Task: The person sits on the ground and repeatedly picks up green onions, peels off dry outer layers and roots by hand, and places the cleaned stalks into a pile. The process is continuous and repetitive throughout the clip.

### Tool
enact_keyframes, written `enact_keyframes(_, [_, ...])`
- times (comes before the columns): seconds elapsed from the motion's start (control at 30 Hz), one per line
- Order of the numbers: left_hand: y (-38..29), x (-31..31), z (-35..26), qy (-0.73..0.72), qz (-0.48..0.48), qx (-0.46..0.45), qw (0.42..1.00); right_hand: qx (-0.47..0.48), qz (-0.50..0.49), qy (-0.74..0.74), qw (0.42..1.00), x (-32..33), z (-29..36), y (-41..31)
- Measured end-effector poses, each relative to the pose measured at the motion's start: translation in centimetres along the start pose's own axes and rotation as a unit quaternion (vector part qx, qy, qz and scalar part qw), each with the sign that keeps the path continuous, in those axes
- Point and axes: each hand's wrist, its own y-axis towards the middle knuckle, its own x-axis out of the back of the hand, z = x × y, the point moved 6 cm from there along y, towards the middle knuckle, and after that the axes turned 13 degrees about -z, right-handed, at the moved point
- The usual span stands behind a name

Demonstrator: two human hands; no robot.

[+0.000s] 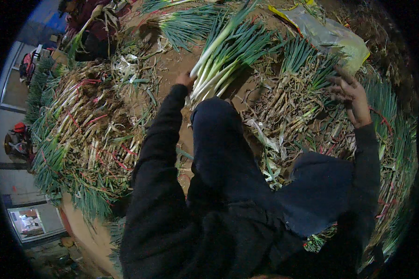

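My left hand (185, 80) grips the white lower end of a thick green onion stalk (213, 48). That stalk lies along the left side of a spread of cleaned green onions (230, 59), their white ends towards my knee and their green tops pointing away. Out to the right, my right hand (351, 96) is raised with its fingers apart and somewhat blurred, holding nothing. Below and beside it is a heap of untrimmed green onions (282, 101) with dry, brownish outer leaves.
Left of me lies a large pile of rooted onions (90, 118) tied with red string. A clear plastic sheet (335, 35) with yellow edging is at the upper right. Another person (94, 35) handles onions at the upper left. More bundles (185, 24) lie ahead.
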Motion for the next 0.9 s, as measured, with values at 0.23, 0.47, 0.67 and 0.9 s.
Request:
enact_keyframes(0.23, [-2.3,-5.7,13.5,-0.002,-0.041,0.247,0.968,-0.047,0.014,-0.083,0.995,3.4,-2.7,-0.5])
enact_keyframes(0.47, [-0.2,-1.4,12.6,0.13,-0.025,0.083,0.988,-0.051,0.043,-0.125,0.99,2.8,-3.8,0.3])
enact_keyframes(0.67, [-0.5,5.9,-12.6,-0.188,0.038,-0.15,0.97,0.016,0.001,-0.199,0.98,6.6,-9.1,6.0])
enact_keyframes(0.9, [-23.5,6.1,-35.1,-0.169,0.298,-0.473,0.812,-0.026,0.045,-0.663,0.747,5.5,-30.7,13.5])
